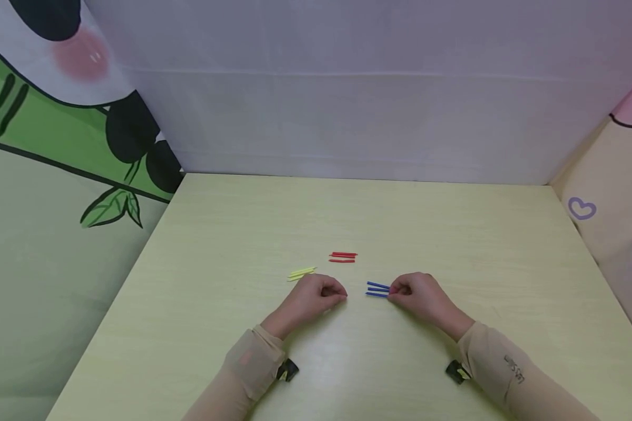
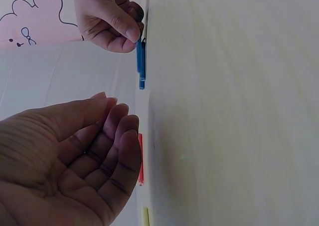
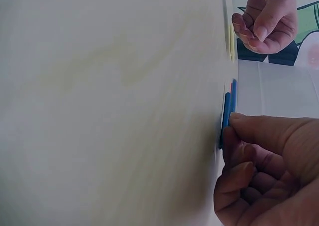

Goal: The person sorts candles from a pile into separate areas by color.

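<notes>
Three thin blue sticks lie side by side on the table, pointing left from my right hand. Thumb and forefinger of that hand pinch one blue stick near its right end; the fingertips cover the ends of the sticks. My left hand is to the left of the blue sticks, its fingers loosely bent with nothing between them. Just beyond its knuckles are thin yellow sticks, partly overlapped by the hand in the head view. Farther back, a small group of red sticks lies roughly parallel.
The pale wooden table runs back to a whitish cloth wall. Printed curtains with cartoon figures hang on the left and right sides. Both forearms come in from the front edge, each with a small black wrist camera.
</notes>
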A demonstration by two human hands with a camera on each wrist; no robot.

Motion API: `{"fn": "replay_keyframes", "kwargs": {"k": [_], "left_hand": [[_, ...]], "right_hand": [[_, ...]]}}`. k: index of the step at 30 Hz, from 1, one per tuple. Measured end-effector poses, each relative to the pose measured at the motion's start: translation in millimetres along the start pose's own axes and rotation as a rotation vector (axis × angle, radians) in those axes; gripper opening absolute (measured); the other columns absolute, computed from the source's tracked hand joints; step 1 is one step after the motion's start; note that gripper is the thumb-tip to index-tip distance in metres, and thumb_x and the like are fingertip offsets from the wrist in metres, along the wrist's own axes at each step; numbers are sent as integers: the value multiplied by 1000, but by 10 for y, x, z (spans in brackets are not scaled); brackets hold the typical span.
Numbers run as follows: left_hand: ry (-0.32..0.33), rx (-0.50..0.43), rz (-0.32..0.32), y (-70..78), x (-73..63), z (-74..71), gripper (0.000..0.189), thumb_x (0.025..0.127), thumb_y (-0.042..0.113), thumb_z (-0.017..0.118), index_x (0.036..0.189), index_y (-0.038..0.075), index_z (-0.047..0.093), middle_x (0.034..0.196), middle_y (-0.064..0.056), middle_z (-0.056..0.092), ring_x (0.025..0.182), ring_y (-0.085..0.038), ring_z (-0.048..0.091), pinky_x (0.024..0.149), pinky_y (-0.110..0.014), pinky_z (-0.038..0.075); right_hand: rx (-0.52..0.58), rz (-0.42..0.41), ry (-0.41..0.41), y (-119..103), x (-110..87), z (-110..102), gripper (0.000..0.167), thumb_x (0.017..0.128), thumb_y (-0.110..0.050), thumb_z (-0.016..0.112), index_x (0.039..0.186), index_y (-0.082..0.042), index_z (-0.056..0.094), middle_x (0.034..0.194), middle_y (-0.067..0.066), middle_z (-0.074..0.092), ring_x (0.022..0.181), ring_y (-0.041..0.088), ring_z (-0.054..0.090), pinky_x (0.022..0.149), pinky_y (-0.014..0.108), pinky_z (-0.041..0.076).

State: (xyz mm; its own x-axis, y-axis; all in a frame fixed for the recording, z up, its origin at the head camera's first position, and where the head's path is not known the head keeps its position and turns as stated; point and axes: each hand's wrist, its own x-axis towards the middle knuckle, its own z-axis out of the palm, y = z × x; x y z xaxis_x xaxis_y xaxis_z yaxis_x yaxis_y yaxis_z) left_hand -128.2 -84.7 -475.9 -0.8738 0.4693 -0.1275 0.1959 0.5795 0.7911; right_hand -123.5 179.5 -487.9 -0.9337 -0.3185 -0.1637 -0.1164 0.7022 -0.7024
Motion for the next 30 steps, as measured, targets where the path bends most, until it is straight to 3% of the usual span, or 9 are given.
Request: {"fn": "replay_keyframes", "kwargs": {"k": [20, 30], "left_hand": [[7, 13, -2, -17, 0, -5, 4, 89, 12, 72, 91, 11, 75, 82, 8, 68, 72, -7, 57, 67, -23, 48], [29, 52, -28, -11, -17, -24, 5, 89, 13, 72, 92, 11, 75, 82, 8, 66, 72, -9, 57, 66, -24, 49]], "right_hand": [[30, -8, 38, -22, 10, -23, 8, 88, -14, 72, 83, -8, 71, 76, -6, 64, 72, 12, 54, 69, 30, 47], [45, 49, 51, -86, 15, -5, 7, 86, -13, 75, 85, -8, 71, 73, -4, 61, 71, 15, 51, 65, 28, 44]]}}
